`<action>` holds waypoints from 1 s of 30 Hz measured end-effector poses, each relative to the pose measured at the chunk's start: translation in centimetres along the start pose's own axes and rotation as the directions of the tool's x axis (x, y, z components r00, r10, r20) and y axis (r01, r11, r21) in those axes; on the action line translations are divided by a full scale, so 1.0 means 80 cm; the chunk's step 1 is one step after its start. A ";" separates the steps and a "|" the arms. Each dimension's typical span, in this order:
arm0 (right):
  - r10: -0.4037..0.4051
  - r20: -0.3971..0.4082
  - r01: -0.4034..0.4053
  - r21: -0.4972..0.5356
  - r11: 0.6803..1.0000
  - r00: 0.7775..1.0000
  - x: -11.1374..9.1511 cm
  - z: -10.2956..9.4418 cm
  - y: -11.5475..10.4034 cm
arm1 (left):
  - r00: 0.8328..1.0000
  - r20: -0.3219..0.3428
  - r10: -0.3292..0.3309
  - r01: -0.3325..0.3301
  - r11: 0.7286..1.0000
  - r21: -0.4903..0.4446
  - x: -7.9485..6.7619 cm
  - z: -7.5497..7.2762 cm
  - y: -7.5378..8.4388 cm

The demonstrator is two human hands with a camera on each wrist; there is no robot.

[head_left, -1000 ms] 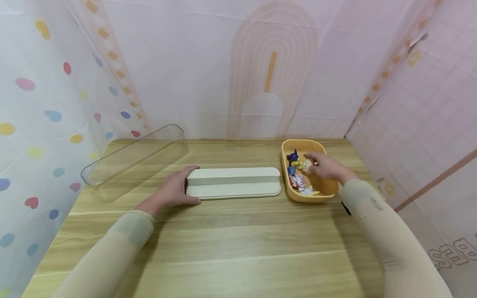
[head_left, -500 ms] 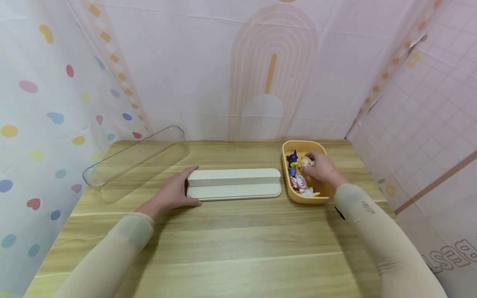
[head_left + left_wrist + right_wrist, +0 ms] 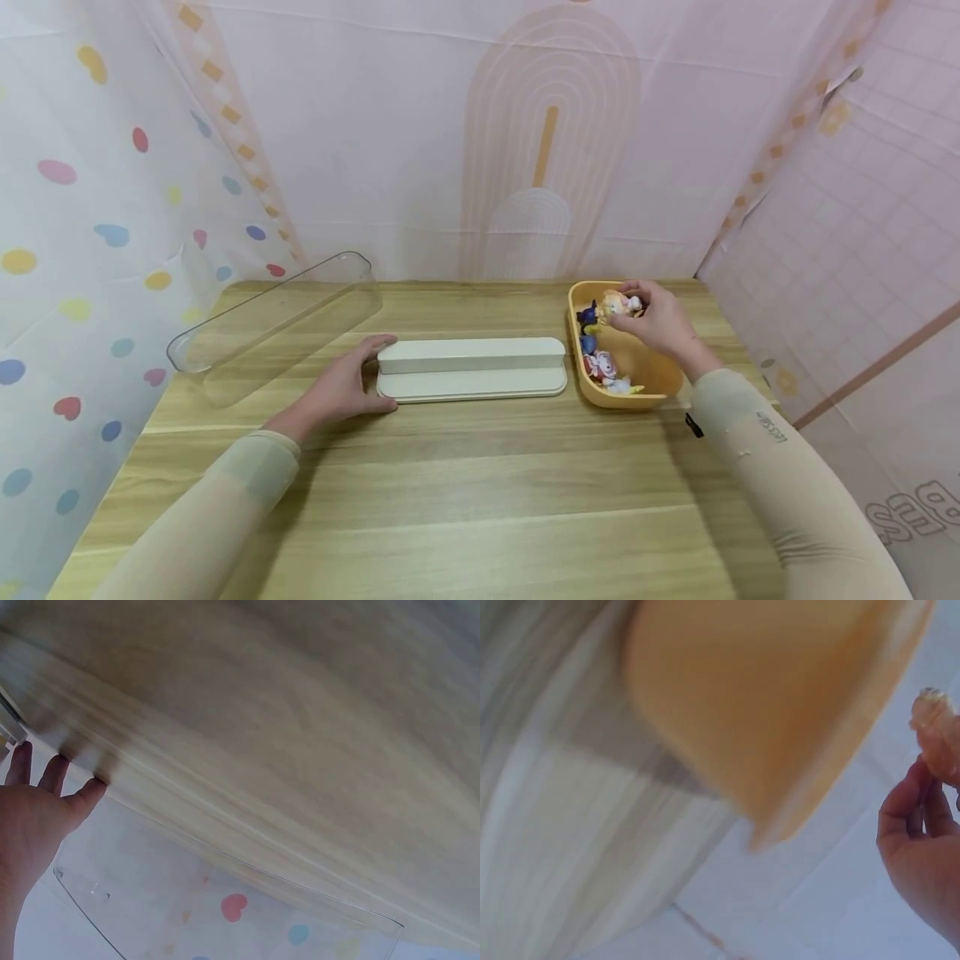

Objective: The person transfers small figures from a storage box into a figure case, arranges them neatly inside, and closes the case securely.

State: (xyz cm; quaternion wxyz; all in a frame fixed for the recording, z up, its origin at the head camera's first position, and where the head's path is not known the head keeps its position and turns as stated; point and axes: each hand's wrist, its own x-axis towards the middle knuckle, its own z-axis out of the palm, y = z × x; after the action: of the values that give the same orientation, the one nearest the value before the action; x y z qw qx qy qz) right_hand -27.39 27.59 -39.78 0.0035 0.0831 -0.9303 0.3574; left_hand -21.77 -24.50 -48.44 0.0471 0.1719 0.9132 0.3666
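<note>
My right hand (image 3: 663,325) pinches a small figurine (image 3: 617,307) with pale orange hair above the back of the yellow bin (image 3: 637,400). In the right wrist view that figurine (image 3: 934,724) sits at the fingertips, higher than the bin's rim. Several more figurines lie along the bin's left side, among them a dark blue one (image 3: 587,315) and a red-and-white one (image 3: 600,365). My left hand (image 3: 341,385) spans the left end of a long white stepped stand (image 3: 472,383), thumb at its front corner and fingers at its back corner. Its fingers (image 3: 54,774) look fairly straight in the left wrist view.
A long clear plastic cover (image 3: 277,329) lies at the back left of the wooden table (image 3: 480,500). Patterned cloth (image 3: 360,150) hangs behind the table and along both sides.
My right hand has taken up the pale-haired figurine from among the others and lifted it toward the bin's back. My left hand has shifted slightly left at the stand's end.
</note>
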 end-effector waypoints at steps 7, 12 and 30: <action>-0.099 0.040 0.096 0.087 0.992 0.994 0.006 0.021 -0.040 | 1.000 -0.024 0.010 -0.009 1.000 0.010 -0.001 0.000 -0.001; -0.182 0.076 0.173 0.112 0.979 0.980 0.014 0.051 -0.079 | 0.999 -0.032 0.019 -0.018 0.999 0.027 0.000 0.001 0.000; -0.446 0.231 0.455 0.014 0.890 0.865 0.034 0.183 -0.193 | 1.000 -0.017 -0.002 0.002 0.999 0.039 0.000 0.000 0.000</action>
State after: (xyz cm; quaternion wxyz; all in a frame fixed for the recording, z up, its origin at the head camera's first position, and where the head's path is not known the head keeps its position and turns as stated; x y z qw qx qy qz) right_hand -26.86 6.15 -40.26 -0.0181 0.3381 -0.8864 0.3157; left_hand -21.79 -24.44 -48.45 0.0365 0.1689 0.9206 0.3502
